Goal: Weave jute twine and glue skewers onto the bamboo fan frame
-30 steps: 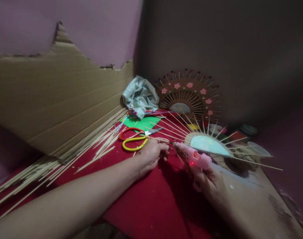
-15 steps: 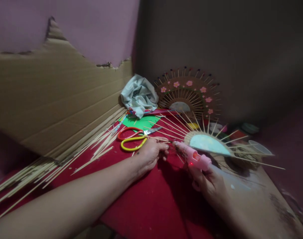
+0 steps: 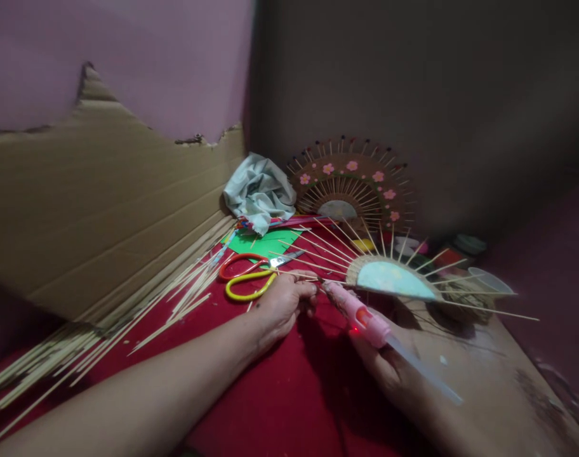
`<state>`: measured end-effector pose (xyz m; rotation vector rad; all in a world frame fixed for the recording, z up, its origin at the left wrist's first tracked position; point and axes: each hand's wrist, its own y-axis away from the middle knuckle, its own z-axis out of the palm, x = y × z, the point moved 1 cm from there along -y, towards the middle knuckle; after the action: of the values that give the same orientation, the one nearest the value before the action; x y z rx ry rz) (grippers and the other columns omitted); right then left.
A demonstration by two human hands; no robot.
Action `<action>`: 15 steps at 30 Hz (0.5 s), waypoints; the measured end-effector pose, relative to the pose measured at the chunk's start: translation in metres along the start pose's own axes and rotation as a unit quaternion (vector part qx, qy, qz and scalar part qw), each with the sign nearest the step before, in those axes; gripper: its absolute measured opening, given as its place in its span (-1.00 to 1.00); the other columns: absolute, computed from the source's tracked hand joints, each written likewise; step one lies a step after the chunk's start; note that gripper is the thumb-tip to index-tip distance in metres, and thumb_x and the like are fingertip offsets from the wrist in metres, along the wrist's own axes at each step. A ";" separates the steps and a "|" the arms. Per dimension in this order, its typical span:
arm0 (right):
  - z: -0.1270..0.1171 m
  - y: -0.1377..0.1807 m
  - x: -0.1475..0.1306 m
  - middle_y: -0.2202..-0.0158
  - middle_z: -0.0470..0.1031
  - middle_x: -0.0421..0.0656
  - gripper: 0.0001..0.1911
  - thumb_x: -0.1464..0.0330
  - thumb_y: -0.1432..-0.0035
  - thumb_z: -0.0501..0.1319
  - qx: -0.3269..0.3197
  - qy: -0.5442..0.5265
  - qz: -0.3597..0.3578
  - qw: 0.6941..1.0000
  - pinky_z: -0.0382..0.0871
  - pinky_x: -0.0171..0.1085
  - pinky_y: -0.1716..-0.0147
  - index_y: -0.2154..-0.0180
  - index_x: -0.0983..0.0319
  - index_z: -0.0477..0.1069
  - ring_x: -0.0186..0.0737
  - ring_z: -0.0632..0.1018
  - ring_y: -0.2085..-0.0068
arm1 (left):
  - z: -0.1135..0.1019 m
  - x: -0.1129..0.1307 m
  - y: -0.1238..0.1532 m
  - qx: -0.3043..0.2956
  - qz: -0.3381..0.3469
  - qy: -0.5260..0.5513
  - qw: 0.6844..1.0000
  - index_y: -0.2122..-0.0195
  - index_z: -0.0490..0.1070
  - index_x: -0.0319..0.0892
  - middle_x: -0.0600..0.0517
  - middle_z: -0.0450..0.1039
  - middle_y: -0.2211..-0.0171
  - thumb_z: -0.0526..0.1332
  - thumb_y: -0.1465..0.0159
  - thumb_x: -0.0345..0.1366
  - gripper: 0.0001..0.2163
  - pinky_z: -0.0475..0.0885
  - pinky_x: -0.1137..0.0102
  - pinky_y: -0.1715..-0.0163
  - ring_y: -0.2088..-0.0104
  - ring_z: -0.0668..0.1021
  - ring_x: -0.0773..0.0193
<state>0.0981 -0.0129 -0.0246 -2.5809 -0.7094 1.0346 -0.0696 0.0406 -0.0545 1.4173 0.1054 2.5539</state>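
Note:
My left hand (image 3: 282,302) rests on the red cloth (image 3: 289,393) and pinches a thin bamboo skewer (image 3: 303,278) between its fingertips. My right hand (image 3: 387,368) grips a pink glue gun (image 3: 360,312) with a clear glue stick trailing behind; its nozzle points at the skewer's end. Just beyond lies a half-round fan piece (image 3: 394,279), light blue in the middle, with skewers radiating from its edge.
Orange and yellow scissors (image 3: 246,276) lie by a green sheet (image 3: 265,242). A heap of bamboo skewers (image 3: 103,330) runs along a cardboard sheet (image 3: 103,197) at the left. A flowered fan (image 3: 353,187) and a crumpled cloth (image 3: 259,189) sit at the back wall.
The glue gun has tilted and slid left, bringing its nozzle closer to my left fingertips. The view has shifted slightly; my left hand stays put.

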 end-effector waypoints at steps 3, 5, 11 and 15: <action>0.001 0.000 0.001 0.54 0.41 -0.17 -0.77 0.27 -0.14 0.04 0.002 0.008 -0.007 1.000 0.39 -0.28 0.48 0.34 0.12 0.47 -0.21 0.46 0.51 | -0.001 -0.001 -0.001 0.006 -0.001 -0.002 1.000 0.45 0.36 -0.30 0.08 0.35 0.63 0.18 0.05 -0.59 -0.86 0.20 0.50 0.76 0.71 0.32 0.43; 0.002 0.001 0.003 0.52 0.43 -0.16 -0.77 0.28 -0.14 0.05 -0.004 0.008 -0.006 1.000 0.39 -0.28 0.46 0.30 0.13 0.47 -0.20 0.47 0.49 | -0.001 -0.001 -0.001 0.008 -0.002 -0.004 1.000 0.42 0.36 -0.30 0.09 0.33 0.66 0.18 0.04 -0.59 -0.84 0.21 0.51 0.77 0.72 0.31 0.43; 0.003 0.000 0.003 0.56 0.41 -0.18 -0.78 0.30 -0.14 0.05 0.006 0.010 -0.008 1.000 0.40 -0.27 0.47 0.32 0.12 0.47 -0.21 0.46 0.53 | 0.000 0.000 0.000 0.013 -0.005 -0.007 1.000 0.37 0.34 -0.28 0.13 0.28 0.69 0.19 0.01 -0.57 -0.83 0.21 0.53 0.77 0.71 0.31 0.43; 0.001 -0.001 0.000 0.59 0.39 -0.19 -0.80 0.32 -0.12 0.08 0.038 0.005 -0.026 0.999 0.42 -0.27 0.48 0.33 0.12 0.48 -0.21 0.46 0.54 | 0.000 0.000 0.001 0.018 -0.013 0.003 1.000 0.37 0.33 -0.27 0.11 0.31 0.63 0.21 0.01 -0.57 -0.82 0.21 0.54 0.76 0.69 0.33 0.43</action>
<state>0.0970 -0.0120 -0.0255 -2.4887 -0.7165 1.0111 -0.0697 0.0402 -0.0539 1.4119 0.1704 2.5469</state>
